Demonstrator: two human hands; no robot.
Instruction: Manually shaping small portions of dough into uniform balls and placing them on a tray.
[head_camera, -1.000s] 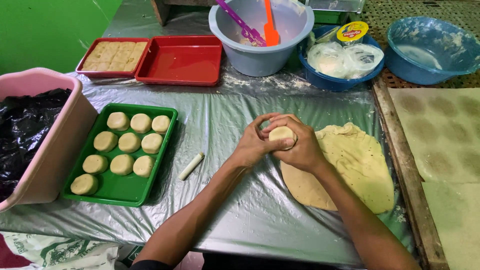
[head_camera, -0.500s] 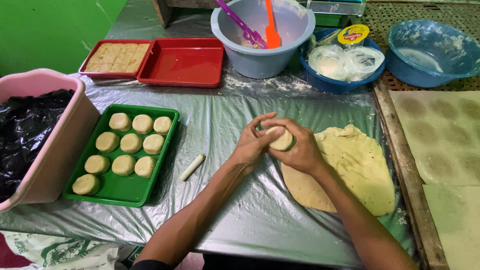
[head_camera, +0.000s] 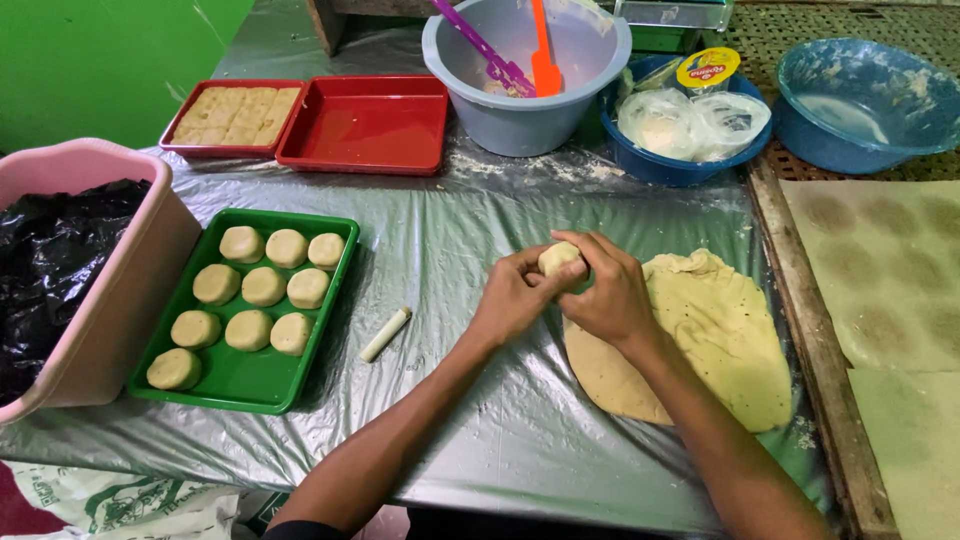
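Both hands meet over the plastic-covered table. My left hand (head_camera: 512, 297) and my right hand (head_camera: 607, 290) cup a small pale dough ball (head_camera: 559, 259) between the fingers, its top showing above them. Just right of my hands lies a flat sheet of yellowish dough (head_camera: 700, 340); my right wrist rests over its left edge. To the left stands a green tray (head_camera: 243, 380) with several round dough pieces (head_camera: 264, 286) in rows. A short white stick (head_camera: 385, 334) lies between the tray and my left hand.
A pink tub (head_camera: 120, 290) lined with black plastic stands at the far left. At the back are two red trays (head_camera: 365, 125), a grey bowl (head_camera: 520, 90) with purple and orange utensils, and two blue bowls (head_camera: 860, 100). A wooden edge (head_camera: 810, 330) borders the right side.
My hands have kept turning the dough ball between them; the fingers have shifted around it and the ball now sits a little further left. Nothing else has moved.
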